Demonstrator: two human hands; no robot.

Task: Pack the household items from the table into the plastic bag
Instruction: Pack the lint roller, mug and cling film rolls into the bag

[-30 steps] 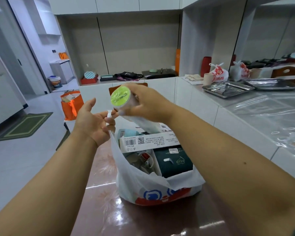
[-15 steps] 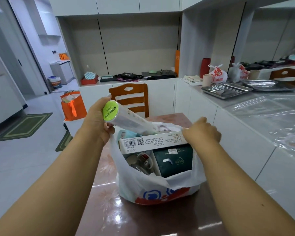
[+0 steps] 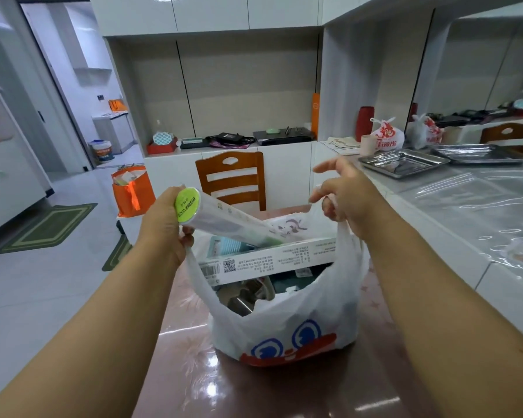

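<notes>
Head view: left hand (image 3: 163,227) grips green-capped clear roll (image 3: 221,220) plus handle; right hand (image 3: 349,200) pinches white plastic bag (image 3: 287,324) handle, other fingers loose; lift evenly.

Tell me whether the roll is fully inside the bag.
Partly in: the roll slants from the bag, its green-capped end out beside the left hand.

A bag (image 3: 287,330) stands on a table (image 3: 194,384), its two handles held up by a left hand (image 3: 160,227) and a right hand (image 3: 347,200) on either side. A box (image 3: 272,260) lies across the bag's mouth, and a roll (image 3: 224,220) slants over it, upper end against the left hand. A chair (image 3: 231,179) stands behind the table. To the right runs a counter (image 3: 465,206) bearing two trays (image 3: 405,161), with tied bags (image 3: 387,135) behind them. A tote (image 3: 132,191) sits on the floor at left, mats (image 3: 47,227) nearer the left edge.
</notes>
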